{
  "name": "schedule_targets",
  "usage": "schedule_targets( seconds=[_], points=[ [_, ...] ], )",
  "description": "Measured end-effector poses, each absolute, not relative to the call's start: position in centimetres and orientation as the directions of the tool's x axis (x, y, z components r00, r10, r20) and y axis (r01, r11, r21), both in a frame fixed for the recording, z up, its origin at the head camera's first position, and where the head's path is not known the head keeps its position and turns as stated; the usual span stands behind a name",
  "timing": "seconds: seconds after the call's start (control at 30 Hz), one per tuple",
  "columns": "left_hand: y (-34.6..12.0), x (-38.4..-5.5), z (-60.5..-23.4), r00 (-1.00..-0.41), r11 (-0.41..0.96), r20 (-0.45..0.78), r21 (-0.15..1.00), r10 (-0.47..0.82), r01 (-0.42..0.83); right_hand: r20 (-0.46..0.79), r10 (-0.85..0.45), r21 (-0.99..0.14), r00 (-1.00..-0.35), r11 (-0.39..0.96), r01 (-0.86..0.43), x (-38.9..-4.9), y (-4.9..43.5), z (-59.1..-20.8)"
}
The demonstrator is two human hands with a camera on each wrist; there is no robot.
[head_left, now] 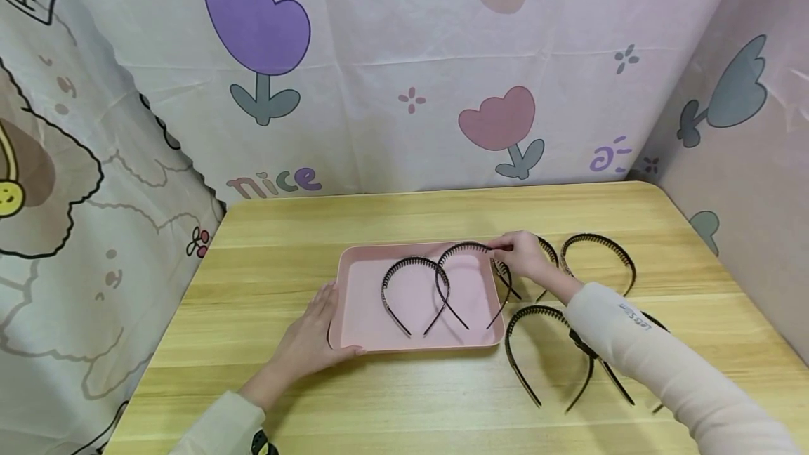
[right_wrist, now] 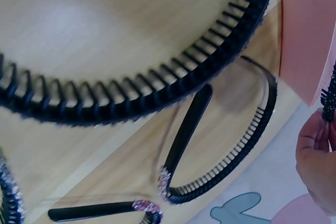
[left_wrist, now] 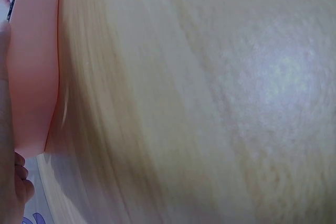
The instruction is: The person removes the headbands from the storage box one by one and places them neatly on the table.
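Observation:
My left hand [head_left: 306,339] holds the near left corner of a pink tray [head_left: 357,300], thumb along the front wall and fingers along the left side. The tray's wall [left_wrist: 34,66] fills the upper left of the left wrist view. My right hand [head_left: 524,258] pinches a black toothed headband [head_left: 464,245] by its arch above the tray's right part. This headband's dark teeth [right_wrist: 328,95] show at the fingertips in the right wrist view. Another black headband [head_left: 413,260] lies in the tray, overlapping the held one in the head view.
Several more headbands lie right of the tray: one at the back [head_left: 597,237], one at the front [head_left: 537,309], others partly hidden by my right sleeve [head_left: 632,335]. Some bear pink glittery stones [right_wrist: 164,179]. A printed cloth [head_left: 392,139] hangs behind the wooden table [head_left: 284,230].

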State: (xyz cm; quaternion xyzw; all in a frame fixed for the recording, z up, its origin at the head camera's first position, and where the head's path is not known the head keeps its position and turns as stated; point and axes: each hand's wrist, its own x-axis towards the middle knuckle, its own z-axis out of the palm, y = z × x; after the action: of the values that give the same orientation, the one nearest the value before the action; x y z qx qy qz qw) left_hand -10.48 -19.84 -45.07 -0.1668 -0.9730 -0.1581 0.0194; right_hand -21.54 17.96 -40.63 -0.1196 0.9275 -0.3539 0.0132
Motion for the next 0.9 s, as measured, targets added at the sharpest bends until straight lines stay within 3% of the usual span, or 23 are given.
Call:
schedule_targets(
  seconds=[0.9],
  points=[
    [-19.8, -10.5, -45.2, -0.936, 0.889, 0.117, 0.293, 0.332, 0.352, 0.007, -0.150, -0.643, -0.989, 0.756, -0.119, -21.2, 24.4, -40.3]
  ],
)
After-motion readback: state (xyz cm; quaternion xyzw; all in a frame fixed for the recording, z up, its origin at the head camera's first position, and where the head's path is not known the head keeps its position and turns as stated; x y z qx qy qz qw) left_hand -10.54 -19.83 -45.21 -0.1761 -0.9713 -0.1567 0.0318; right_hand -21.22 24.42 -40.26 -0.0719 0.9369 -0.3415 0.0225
